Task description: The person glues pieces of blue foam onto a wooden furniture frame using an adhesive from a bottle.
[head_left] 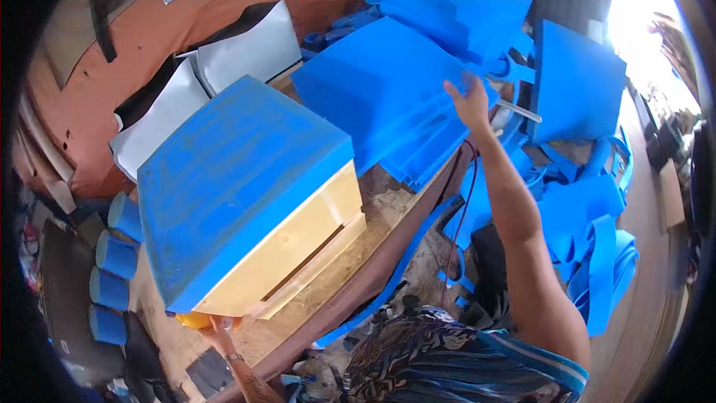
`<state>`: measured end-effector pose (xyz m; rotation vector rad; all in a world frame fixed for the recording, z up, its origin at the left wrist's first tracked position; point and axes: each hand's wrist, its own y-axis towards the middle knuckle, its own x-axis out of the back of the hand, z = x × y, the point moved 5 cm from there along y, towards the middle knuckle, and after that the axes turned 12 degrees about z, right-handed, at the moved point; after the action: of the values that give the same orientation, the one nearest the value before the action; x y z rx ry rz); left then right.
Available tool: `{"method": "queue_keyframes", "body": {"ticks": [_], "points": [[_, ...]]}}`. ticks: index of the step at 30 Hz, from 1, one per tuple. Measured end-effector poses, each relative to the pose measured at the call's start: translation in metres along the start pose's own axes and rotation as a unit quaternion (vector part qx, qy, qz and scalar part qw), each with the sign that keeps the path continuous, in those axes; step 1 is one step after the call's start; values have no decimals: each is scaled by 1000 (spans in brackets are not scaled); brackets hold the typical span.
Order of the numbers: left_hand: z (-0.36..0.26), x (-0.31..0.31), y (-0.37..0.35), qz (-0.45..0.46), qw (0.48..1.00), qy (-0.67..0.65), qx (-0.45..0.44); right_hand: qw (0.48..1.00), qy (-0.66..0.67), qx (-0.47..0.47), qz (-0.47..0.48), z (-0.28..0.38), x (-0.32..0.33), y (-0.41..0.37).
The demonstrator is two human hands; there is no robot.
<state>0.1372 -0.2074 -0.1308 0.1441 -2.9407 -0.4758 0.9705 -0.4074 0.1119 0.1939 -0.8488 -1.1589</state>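
A large box-like block with a worn blue top (246, 179) and pale yellow sides stands on the wooden worktable (168, 347). My left hand (218, 337) is at its near lower corner, closed around a yellow-orange object (195, 320), mostly hidden by the block and my fingers. Stretched out to the right, my right hand (471, 107) is over the edge of a fanned stack of thin blue sheets (380, 89). Its thumb stands apart from the other fingers, which are slightly blurred. Just beyond the wrist a flat, pale metal-looking strip (520, 110) sticks out.
Several blue rolls (117, 256) line the table's left edge. White-faced panels (250, 48) lean behind the block. More blue sheets (447, 0) lie at the back. Blue offcuts (578, 216) and a standing blue panel (580, 82) are on the right. A dark red cord (464, 209) hangs by the table edge.
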Motion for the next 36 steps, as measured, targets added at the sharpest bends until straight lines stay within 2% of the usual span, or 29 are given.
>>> {"method": "queue_keyframes", "body": {"ticks": [2,4,5,7,8,10,11,13,14,17,18,20,21,23,25,27,29,31,32,33,34,35,36], "points": [[3,2,-5,-8,999,35,21,981,-190,23,-17,17,9,44],[8,6,-4,8,997,64,32,941,-291,-46,165,10,-7,76],[13,11,-4,-3,997,56,44,902,-342,-76,254,4,-18,87],[10,7,-16,-31,996,34,72,862,-321,-87,383,-7,-34,114],[6,6,-28,-75,990,65,104,835,-311,-91,444,-10,-45,123],[-15,8,-50,-156,965,126,167,871,-319,-108,357,5,-37,129],[-39,5,-68,-191,965,128,123,887,-318,-121,312,10,-33,129],[-96,-24,-110,-253,958,132,25,868,-330,-103,357,2,-41,133],[-102,-27,-128,-302,951,56,-40,857,-337,-94,379,-3,-43,134],[-144,-46,-174,-335,934,98,-72,851,-366,-107,361,-5,-37,137],[-154,-51,-184,-337,929,126,-79,876,-368,-76,302,-2,-32,138],[-191,-75,-195,-319,931,126,-122,905,-189,-29,381,-46,-52,172],[-212,-87,-195,-312,930,128,-144,903,-96,-4,419,-55,-63,188],[-245,-105,-188,-283,931,124,-196,902,-10,-53,427,-36,-55,192],[-271,-116,-182,-229,934,138,-237,933,53,57,351,1,-37,213],[-308,-131,-168,-161,934,149,-281,960,102,191,179,50,-3,220],[-369,-154,-147,-79,928,170,-322,946,185,168,208,112,42,206],[-400,-163,-120,-49,936,105,-333,918,209,307,140,151,83,213],[-426,-168,-100,-19,932,111,-344,885,263,360,135,166,103,211],[-454,-175,-79,-2,935,148,-321,879,232,407,94,184,127,208],[-474,-178,-58,18,945,112,-307,868,200,451,49,198,149,203],[-492,-187,-33,48,942,53,-327,888,206,411,21,195,163,210],[-506,-194,-12,97,939,99,-316,890,219,400,1,197,175,214]]}}
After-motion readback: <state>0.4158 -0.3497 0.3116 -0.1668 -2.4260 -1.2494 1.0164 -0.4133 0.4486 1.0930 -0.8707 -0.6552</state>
